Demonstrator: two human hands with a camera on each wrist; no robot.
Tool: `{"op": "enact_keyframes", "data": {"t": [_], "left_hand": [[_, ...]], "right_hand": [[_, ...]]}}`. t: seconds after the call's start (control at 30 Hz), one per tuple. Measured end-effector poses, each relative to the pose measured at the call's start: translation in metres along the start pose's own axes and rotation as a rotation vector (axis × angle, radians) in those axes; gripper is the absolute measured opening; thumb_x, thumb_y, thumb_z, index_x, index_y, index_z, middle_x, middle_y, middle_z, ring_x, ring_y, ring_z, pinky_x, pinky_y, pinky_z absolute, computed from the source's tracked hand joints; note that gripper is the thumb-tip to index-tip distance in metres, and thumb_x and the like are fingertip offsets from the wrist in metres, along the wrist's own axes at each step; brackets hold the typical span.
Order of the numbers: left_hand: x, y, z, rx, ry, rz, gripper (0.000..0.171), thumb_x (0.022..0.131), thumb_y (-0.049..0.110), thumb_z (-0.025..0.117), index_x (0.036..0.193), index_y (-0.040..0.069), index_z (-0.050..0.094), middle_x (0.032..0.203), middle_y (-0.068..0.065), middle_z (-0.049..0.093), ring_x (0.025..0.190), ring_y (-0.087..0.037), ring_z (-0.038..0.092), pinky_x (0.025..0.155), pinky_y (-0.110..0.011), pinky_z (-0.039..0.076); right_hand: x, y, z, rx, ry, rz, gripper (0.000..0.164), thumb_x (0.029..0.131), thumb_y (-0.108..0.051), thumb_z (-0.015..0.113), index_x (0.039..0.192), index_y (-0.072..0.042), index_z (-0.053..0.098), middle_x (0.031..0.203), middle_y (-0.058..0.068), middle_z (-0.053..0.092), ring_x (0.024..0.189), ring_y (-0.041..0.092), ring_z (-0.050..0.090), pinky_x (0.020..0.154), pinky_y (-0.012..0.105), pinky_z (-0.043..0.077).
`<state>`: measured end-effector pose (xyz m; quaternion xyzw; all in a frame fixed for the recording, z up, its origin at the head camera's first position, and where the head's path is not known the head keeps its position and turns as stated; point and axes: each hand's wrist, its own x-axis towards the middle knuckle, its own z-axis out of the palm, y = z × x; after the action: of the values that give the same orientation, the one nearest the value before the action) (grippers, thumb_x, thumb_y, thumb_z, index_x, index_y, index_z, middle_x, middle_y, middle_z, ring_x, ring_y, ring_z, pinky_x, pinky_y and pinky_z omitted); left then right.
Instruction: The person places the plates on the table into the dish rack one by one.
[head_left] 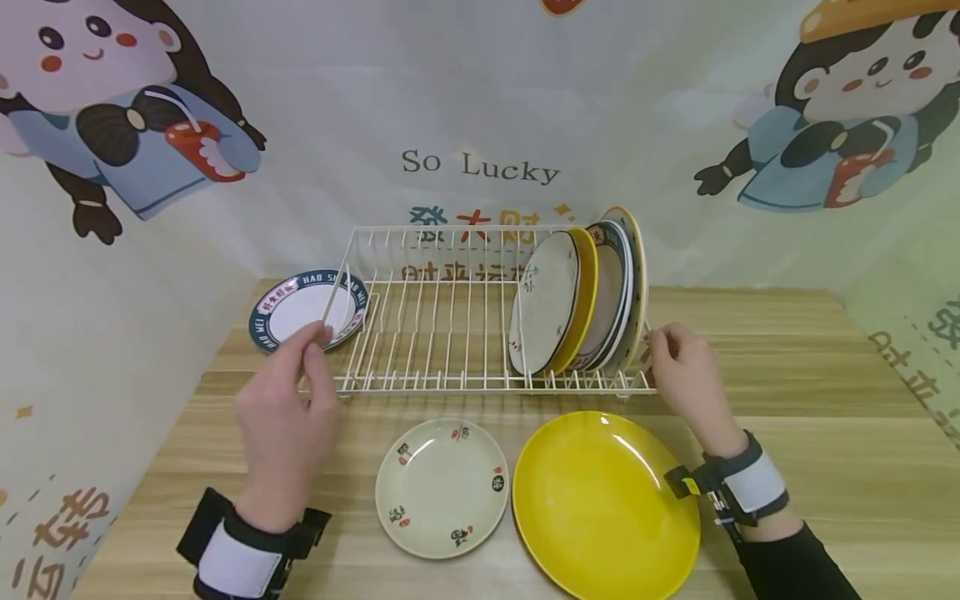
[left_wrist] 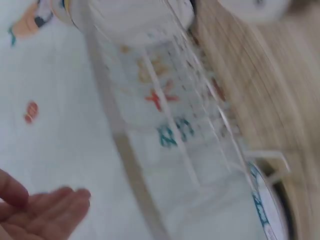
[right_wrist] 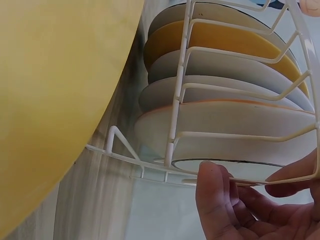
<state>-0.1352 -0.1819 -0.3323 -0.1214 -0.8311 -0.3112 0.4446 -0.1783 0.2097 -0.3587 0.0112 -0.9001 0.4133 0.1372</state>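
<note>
Printed cloth, "So Lucky" & cartoon figures on it, backs the wood-grain table (head_left: 787,375); the white wire rack (head_left: 450,391) stands on it near the cloth. Standing plates (head_left: 546,304) crowd the rack's R end. Blue-rimmed plate (head_left: 300,312) lies at the rack's L end; cream plate (head_left: 442,492) & big yellow plate (head_left: 600,508) lie flat in front of it, yellow one to the R.

Person's R hand (head_left: 693,383) is at the rack's R end, fingers curled round the end wire. L hand (head_left: 288,417) is by the rack's L end, fingers together & fairly straight, thumb close over them, nothing between.

Rack's prob. light & stiff, but R-heavy w/ that load; I'd hold both end frames & keep it level. Plates look glossy, so likely slippery & breakable; best taken by the rims.

From the head view the L fingertips seem to meet the rack's corner; L wrist cam, tho blurry, shows a gap. R wrist cam gives the plates' outer side thru the wires, plus a pale dark-rimmed edge (right_wrist: 225,166) by the R fingertips, hardly visible from above. Can't tell if they're pinching that too.
</note>
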Motion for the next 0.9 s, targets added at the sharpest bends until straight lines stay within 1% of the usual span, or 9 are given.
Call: {"op": "enact_keyframes", "data": {"t": [0.07,0.1,0.17,0.23,0.33,0.47,0.6,0.73,0.9], "left_hand": [[-0.007,0.019,0.004,-0.064,-0.046,0.121,0.023,0.096,-0.001,0.049,0.107,-0.010,0.067,0.097,-0.018,0.072,0.083,-0.030,0.070,0.068,-0.039,0.056],[-0.011,0.028,0.007,-0.098,-0.099,0.166,0.022,0.094,-0.001,0.050,0.105,-0.009,0.068,0.096,-0.017,0.072,0.081,-0.028,0.071,0.068,-0.035,0.056],[-0.020,0.044,0.016,-0.177,-0.251,0.185,0.020,0.093,-0.002,0.053,0.105,-0.006,0.069,0.096,-0.015,0.072,0.083,-0.025,0.071,0.070,-0.031,0.057],[-0.029,0.059,0.026,-0.215,-0.441,0.126,0.020,0.094,0.000,0.056,0.109,-0.005,0.069,0.101,-0.015,0.072,0.091,-0.024,0.070,0.076,-0.030,0.056],[-0.040,0.075,0.043,-0.207,-0.690,0.008,0.027,0.098,0.010,0.057,0.119,-0.004,0.066,0.115,-0.018,0.068,0.107,-0.026,0.065,0.088,-0.037,0.052],[-0.048,0.086,0.065,-0.190,-0.910,-0.066,0.038,0.102,0.019,0.051,0.129,-0.007,0.058,0.126,-0.023,0.061,0.119,-0.032,0.057,0.096,-0.043,0.047],[-0.052,0.090,0.083,-0.192,-1.002,-0.075,0.039,0.102,0.018,0.052,0.128,-0.010,0.057,0.123,-0.025,0.061,0.113,-0.030,0.059,0.093,-0.043,0.049],[-0.053,0.092,0.097,-0.150,-0.994,-0.065,0.033,0.099,0.018,0.057,0.115,-0.010,0.062,0.098,-0.020,0.066,0.086,-0.024,0.063,0.071,-0.035,0.054],[-0.053,0.093,0.109,-0.138,-0.975,-0.077,0.019,0.094,0.015,0.063,0.088,-0.002,0.063,0.068,-0.005,0.053,0.059,-0.015,0.050,0.049,-0.027,0.044]], "right_hand": [[0.000,0.000,-0.003,0.003,-0.007,0.000,0.034,0.105,-0.019,0.040,0.092,0.005,0.060,0.069,0.015,0.061,0.055,0.022,0.057,0.046,0.030,0.044],[0.001,0.001,-0.004,0.006,-0.012,-0.002,0.034,0.105,-0.019,0.040,0.093,0.006,0.060,0.070,0.016,0.062,0.056,0.024,0.058,0.047,0.029,0.045],[0.002,0.001,-0.007,0.013,-0.034,0.001,0.034,0.105,-0.019,0.040,0.095,0.007,0.060,0.072,0.017,0.063,0.058,0.027,0.060,0.048,0.029,0.047],[0.002,0.002,-0.011,0.018,-0.065,0.007,0.034,0.105,-0.019,0.039,0.098,0.007,0.060,0.074,0.017,0.064,0.061,0.030,0.063,0.049,0.030,0.049],[0.004,0.004,-0.017,0.031,-0.117,0.012,0.036,0.106,-0.021,0.039,0.102,0.007,0.060,0.077,0.016,0.065,0.063,0.029,0.065,0.053,0.030,0.052],[0.005,0.005,-0.022,0.049,-0.160,0.011,0.038,0.106,-0.025,0.040,0.103,0.007,0.061,0.079,0.016,0.066,0.066,0.026,0.066,0.059,0.029,0.054],[0.005,0.006,-0.022,0.050,-0.170,0.001,0.037,0.106,-0.023,0.042,0.104,0.008,0.062,0.079,0.015,0.066,0.066,0.026,0.066,0.059,0.030,0.054],[0.005,0.004,-0.021,0.049,-0.174,-0.005,0.036,0.106,-0.021,0.042,0.104,0.009,0.062,0.077,0.013,0.066,0.064,0.023,0.065,0.059,0.031,0.053],[0.004,0.003,-0.020,0.046,-0.188,-0.006,0.036,0.106,-0.022,0.042,0.104,0.008,0.063,0.074,0.011,0.065,0.064,0.022,0.064,0.061,0.033,0.052]]}}
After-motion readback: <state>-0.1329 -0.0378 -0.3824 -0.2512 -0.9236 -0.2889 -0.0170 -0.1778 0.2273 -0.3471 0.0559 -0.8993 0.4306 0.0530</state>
